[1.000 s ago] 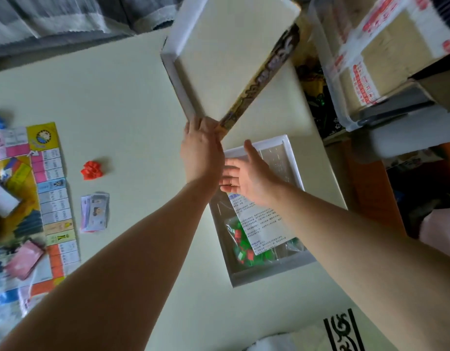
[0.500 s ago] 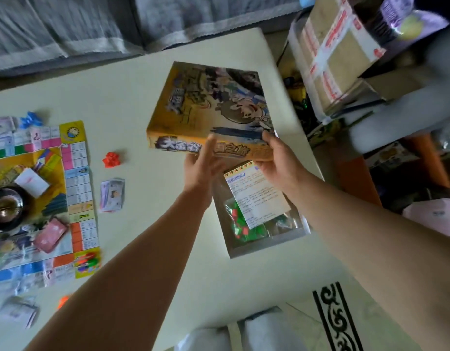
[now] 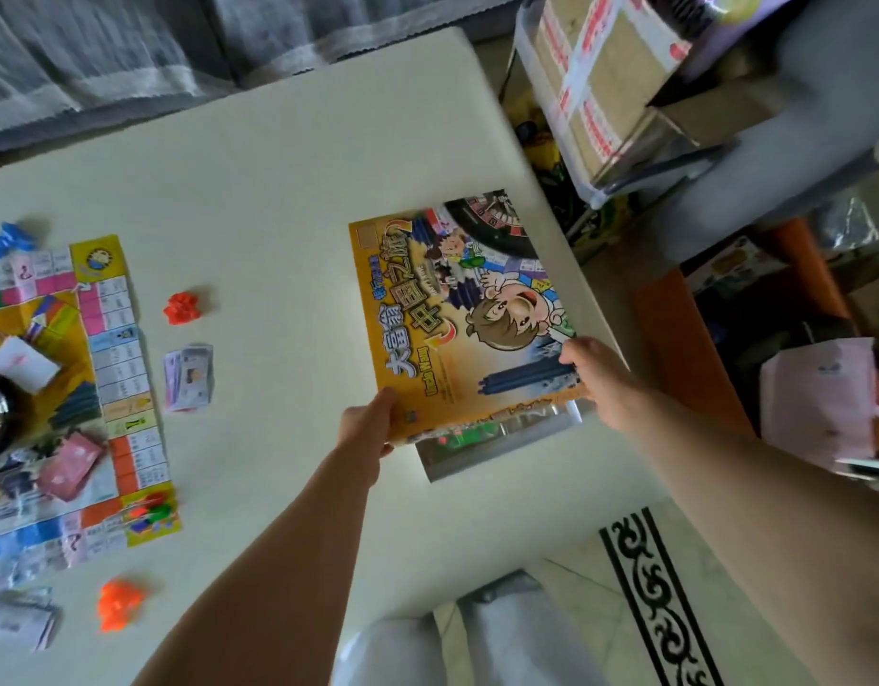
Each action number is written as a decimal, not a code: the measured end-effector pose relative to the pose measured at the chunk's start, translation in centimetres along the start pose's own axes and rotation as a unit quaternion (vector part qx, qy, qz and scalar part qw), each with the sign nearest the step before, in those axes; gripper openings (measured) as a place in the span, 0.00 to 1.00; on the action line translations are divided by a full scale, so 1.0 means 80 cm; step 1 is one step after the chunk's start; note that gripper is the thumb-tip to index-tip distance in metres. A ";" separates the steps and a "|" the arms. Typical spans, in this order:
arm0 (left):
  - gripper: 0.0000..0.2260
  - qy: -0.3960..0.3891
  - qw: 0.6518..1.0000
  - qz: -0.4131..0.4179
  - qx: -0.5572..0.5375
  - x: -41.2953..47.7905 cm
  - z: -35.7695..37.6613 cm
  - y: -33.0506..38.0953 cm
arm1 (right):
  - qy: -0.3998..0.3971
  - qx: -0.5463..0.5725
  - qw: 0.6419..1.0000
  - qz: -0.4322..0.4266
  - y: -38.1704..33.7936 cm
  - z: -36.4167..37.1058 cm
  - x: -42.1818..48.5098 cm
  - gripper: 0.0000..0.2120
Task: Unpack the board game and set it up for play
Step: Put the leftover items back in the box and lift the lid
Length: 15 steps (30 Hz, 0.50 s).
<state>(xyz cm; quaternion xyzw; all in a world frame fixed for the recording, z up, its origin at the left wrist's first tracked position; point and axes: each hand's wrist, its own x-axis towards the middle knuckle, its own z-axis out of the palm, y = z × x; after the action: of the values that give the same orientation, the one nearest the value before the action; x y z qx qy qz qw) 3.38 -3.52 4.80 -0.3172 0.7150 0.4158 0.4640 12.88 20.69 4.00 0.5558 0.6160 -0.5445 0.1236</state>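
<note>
The yellow box lid point(image 3: 457, 309) with cartoon art lies face up over the white box base point(image 3: 497, 453), covering most of it. My left hand point(image 3: 368, 428) grips the lid's near left corner. My right hand point(image 3: 596, 378) grips its near right corner. A strip of the base shows under the lid's near edge, with green and red pieces inside. The game board point(image 3: 101, 358) lies unfolded at the table's left, with card stacks and small items on it.
On the white table point(image 3: 279, 200) lie a red piece cluster point(image 3: 182, 307), a stack of paper money point(image 3: 189, 376), an orange cluster point(image 3: 118, 604), a blue cluster point(image 3: 9, 237) and more notes point(image 3: 19, 623). Taped cardboard boxes point(image 3: 605, 71) stand off the table's right edge.
The lid was turned from open side up to picture side up and lowered over the box base, hiding the instruction sheet and most of the bagged pieces. Both hands moved to its near corners.
</note>
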 end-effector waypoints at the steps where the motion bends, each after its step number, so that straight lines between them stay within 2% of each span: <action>1: 0.10 -0.008 1.000 -0.007 0.013 0.001 0.005 -0.010 | 0.008 -0.046 0.999 0.000 0.009 -0.003 0.003 0.02; 5: 0.12 -0.022 0.996 -0.022 0.087 0.013 0.027 -0.044 | 0.034 -0.142 0.989 0.028 0.044 -0.009 0.012 0.12; 11: 0.07 -0.013 0.975 -0.022 0.221 0.034 0.046 -0.067 | 0.018 -0.169 0.985 0.032 0.077 -0.005 0.038 0.22; 15: 0.14 -0.009 0.981 -0.029 0.191 0.043 0.051 -0.078 | 0.007 -0.211 0.977 0.007 0.086 0.005 0.049 0.24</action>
<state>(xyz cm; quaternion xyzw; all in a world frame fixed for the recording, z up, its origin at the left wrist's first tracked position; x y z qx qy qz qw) 8.99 -2.97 -1.16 -0.2396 0.7676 0.2605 0.5343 16.97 21.10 -2.75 0.5255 0.7136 -0.3977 0.2377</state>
